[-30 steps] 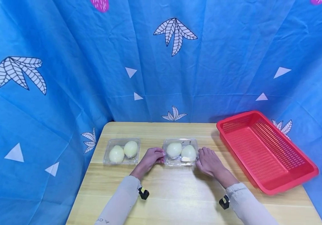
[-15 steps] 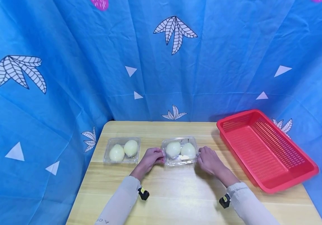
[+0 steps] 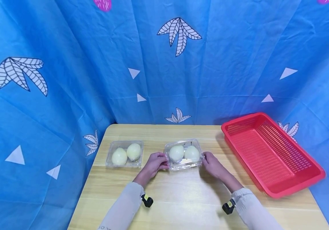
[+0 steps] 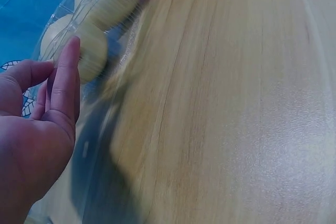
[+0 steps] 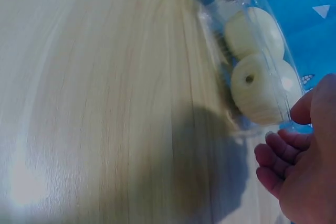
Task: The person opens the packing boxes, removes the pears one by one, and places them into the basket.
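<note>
The person's left hand (image 3: 154, 163) pinches the left end of a clear, rectangular plastic container (image 3: 185, 165) between thumb and fingers, and the right hand (image 3: 214, 164) pinches its right end near a corner, thumb on the edge. The container holds 2 pale yellow, round fruits (image 3: 177, 153) side by side. It is over the pale wood-grain table surface (image 3: 181, 198), nearer the far edge, a little skewed so its right end is farther from the person; I cannot tell whether its base touches the wood.

A second clear, rectangular plastic container (image 3: 112, 146), also with 2 pale yellow, round fruits (image 3: 119, 157) inside, sits near the surface's far left corner, set in from the left edge. A gap of wood separates it from the left hand.

A red, rectangular plastic basket (image 3: 262, 153) with slotted sides lies slanted over the far right corner, covering part of the right edge. A narrower strip of wood runs between it and the right hand. A broad stretch of wood spreads between the forearms toward the near side. A blue patterned fabric curtain (image 3: 164, 64) hangs just beyond the far edge.
</note>
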The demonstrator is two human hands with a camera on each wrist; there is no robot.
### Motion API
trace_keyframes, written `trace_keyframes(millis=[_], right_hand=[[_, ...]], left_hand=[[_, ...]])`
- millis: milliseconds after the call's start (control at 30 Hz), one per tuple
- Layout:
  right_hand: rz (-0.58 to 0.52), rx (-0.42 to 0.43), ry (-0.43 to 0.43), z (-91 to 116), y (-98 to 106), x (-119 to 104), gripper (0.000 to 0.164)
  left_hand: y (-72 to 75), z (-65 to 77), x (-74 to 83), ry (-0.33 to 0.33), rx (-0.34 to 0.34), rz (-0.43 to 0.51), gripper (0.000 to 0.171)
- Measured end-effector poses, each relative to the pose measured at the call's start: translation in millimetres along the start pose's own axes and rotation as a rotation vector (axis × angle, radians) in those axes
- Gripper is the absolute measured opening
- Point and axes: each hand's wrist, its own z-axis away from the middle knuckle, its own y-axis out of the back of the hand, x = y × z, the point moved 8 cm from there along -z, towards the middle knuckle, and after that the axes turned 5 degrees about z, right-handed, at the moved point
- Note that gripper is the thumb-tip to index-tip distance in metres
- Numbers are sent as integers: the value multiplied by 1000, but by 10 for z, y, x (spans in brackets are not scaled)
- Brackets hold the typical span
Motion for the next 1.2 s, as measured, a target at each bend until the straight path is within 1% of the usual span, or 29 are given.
trace_keyframes(millis=[100, 233, 300, 467, 533, 633, 800, 900, 967, 1100, 1200], right_hand=[[-86, -15, -35, -3, -13, 34, 38], [-162, -16, -107, -2, -19, 75, 41], [-248, -26, -139, -2, -33, 93, 42], [-525, -33, -221, -1, -76, 141, 41], [-601, -20, -257, 5, -86, 159, 41], [-683, -9, -307, 20, -103, 181, 40], [-850, 51, -427, 75, -139, 226, 38], [-964, 116, -509, 129, -157, 250, 36], [-1013, 165, -554, 164, -150, 270, 34], [-1049, 238, -609, 206, -122, 310, 29], [-1050, 248, -634, 216, -115, 324, 27]], left_hand=[[-3, 11, -8, -1, -1, 11, 26], [-11, 21, -13, -14, -6, 21, 28], [-12, 25, -24, -20, -6, 25, 28], [-27, 49, -45, -31, 1, 41, 24], [-37, 58, -47, -34, 6, 49, 22], [-48, 71, -48, -39, 20, 61, 21], [-53, 89, -64, -49, 46, 77, 22], [-58, 104, -90, -50, 49, 91, 22], [-64, 116, -107, -53, 45, 99, 23], [-77, 137, -136, -59, 29, 110, 24], [-81, 142, -155, -63, 25, 111, 24]])
